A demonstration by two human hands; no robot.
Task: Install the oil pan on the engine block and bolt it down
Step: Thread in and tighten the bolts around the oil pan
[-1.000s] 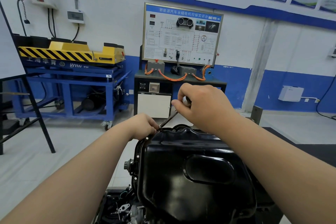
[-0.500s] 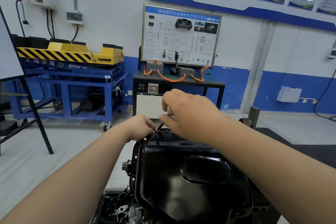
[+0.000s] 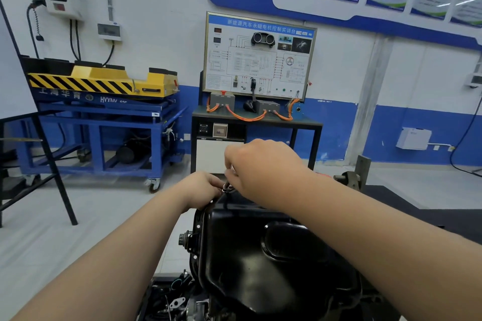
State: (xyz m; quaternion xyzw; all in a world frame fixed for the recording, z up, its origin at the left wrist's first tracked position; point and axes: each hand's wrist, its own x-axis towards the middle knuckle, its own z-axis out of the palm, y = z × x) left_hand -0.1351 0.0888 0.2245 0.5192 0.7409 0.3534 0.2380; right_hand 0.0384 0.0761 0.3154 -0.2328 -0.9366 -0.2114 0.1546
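The glossy black oil pan [image 3: 260,263] sits on top of the engine block [image 3: 187,302], filling the lower middle of the view. My left hand [image 3: 202,191] rests curled on the pan's far left rim, its fingertips at the head of a slim metal wrench [image 3: 226,186]. My right hand [image 3: 258,171] is above the far rim, gripping the wrench's handle, which is mostly hidden in the fist. The bolt under the tool is hidden by my fingers. Small holes line the pan's left flange [image 3: 198,227].
A black training bench with a wiring panel [image 3: 258,56] stands straight ahead. At left is a blue wheeled cart [image 3: 104,133] carrying a yellow striped unit. A black easel leg [image 3: 60,182] crosses the left floor. A metal bracket [image 3: 357,174] stands right of my hands.
My right hand has swung the wrench handle leftward and down toward my left hand, so the long shaft seen earlier is now nearly hidden. The left hand has stayed at the rim.
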